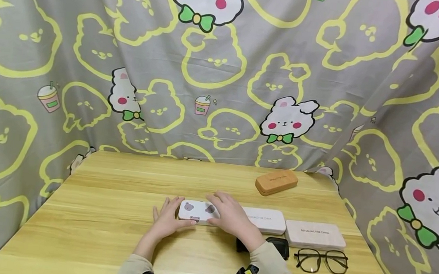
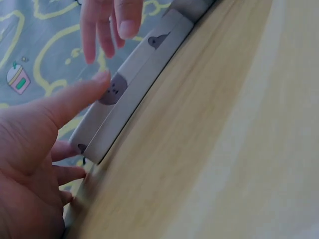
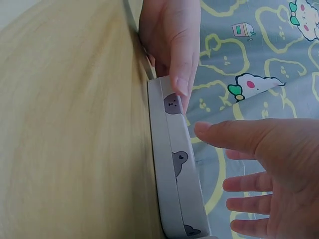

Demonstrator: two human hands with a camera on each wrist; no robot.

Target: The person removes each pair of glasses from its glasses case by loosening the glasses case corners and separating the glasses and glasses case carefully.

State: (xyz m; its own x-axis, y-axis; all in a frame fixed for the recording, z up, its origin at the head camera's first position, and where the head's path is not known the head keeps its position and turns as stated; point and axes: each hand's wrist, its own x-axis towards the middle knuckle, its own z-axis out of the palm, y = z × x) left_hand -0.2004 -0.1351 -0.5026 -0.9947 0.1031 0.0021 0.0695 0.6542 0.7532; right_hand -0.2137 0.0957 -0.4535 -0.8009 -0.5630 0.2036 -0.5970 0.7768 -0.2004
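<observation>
A white glasses case (image 1: 195,209) with grey bear prints lies closed on the table, its lid seam showing in both wrist views. My left hand (image 1: 168,219) is at its left end, the straight thumb touching the front edge of the lid and the fingers spread beside and behind the end. Over the right part of the case is my right hand (image 1: 232,215). In the right wrist view its thumb and fingers (image 3: 246,181) are extended and apart from the case, with nothing between them. Part of the case's top is hidden by this hand in the head view.
Right of the bear case are a plain white glasses case (image 1: 268,221) and a pale pinkish one (image 1: 315,235). Black-framed glasses (image 1: 321,260) and a black object (image 1: 279,248), partly behind my right forearm, lie nearer. An orange-brown case (image 1: 276,182) is at the back right. A patterned curtain (image 1: 218,146) surrounds the table.
</observation>
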